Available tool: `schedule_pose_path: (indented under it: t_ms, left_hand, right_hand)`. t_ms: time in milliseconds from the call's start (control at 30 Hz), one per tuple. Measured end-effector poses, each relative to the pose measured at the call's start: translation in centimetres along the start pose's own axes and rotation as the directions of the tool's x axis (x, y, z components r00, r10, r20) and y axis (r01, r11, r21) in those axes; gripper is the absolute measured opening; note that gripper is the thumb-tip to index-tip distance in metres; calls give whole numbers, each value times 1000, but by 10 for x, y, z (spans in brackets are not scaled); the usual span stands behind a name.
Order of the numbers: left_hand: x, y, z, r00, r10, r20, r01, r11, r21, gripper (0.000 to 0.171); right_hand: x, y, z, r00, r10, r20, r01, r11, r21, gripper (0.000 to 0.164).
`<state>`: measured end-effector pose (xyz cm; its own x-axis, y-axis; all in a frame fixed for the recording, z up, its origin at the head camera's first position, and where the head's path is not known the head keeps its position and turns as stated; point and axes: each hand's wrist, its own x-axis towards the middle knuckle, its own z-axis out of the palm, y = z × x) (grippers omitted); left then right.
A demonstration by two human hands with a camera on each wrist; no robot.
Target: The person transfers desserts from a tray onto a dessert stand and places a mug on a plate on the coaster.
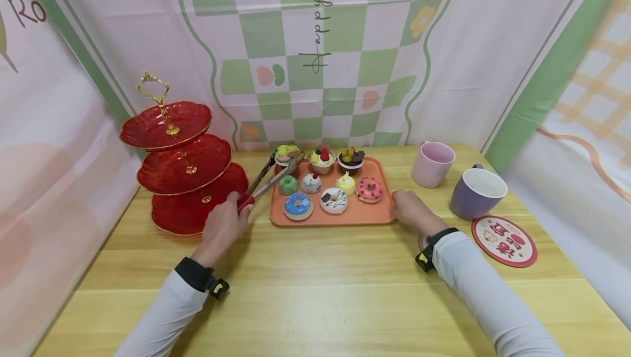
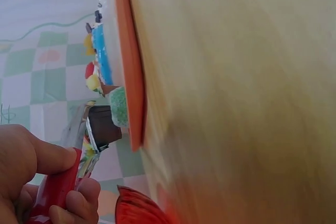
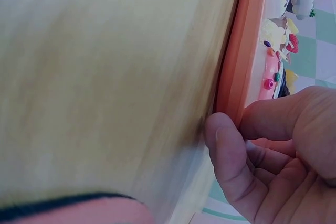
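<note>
My left hand (image 1: pixel 224 225) grips the red handle of metal tongs (image 1: pixel 270 184). Their tips stand on either side of a fruit-topped cupcake (image 1: pixel 287 153) at the back left of an orange tray (image 1: pixel 325 220). In the left wrist view the cupcake's dark cup (image 2: pixel 105 125) sits between the tong arms, beside a green donut (image 2: pixel 118 107); whether it is lifted I cannot tell. At the tray's right edge my right hand (image 1: pixel 415 212) pinches the rim (image 3: pixel 234 90) between thumb and finger. Near that hand lies a pink donut (image 1: pixel 370 189) with coloured dots.
A red three-tier stand (image 1: pixel 184 168) rises at left, close to my left hand. More cupcakes, a blue donut (image 1: pixel 292 208) and a white donut (image 1: pixel 326 204) share the tray. On the right are a pink mug (image 1: pixel 430 168), a purple mug (image 1: pixel 468 198) and a round coaster (image 1: pixel 504 241).
</note>
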<state>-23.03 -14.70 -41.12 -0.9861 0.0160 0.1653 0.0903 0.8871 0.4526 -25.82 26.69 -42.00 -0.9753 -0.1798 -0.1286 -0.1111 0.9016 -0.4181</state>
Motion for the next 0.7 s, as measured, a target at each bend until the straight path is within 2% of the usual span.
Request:
schedule_pose_path:
  t_ms: [133, 367, 533, 700]
  left_hand:
    - [-1, 0, -4, 1000, 5, 12, -5, 1000, 8, 30]
    - [-7, -4, -9, 1000, 21, -21, -20, 999, 27, 29]
    - [-12, -10, -16, 1000, 7, -23, -7, 1000, 29, 30]
    - [-18, -20, -24, 998, 25, -54, -24, 1000, 15, 29]
  right_hand:
    - [0, 0, 0, 1000, -4, 1, 4, 1000, -7, 5]
    - [0, 0, 0, 1000, -10, 9, 10, 1000, -7, 5]
    - [0, -1, 0, 1000, -20, -2, 19, 1000, -16, 5]
    - [-1, -1, -1, 1000, -15, 4, 15, 1000, -18, 5]
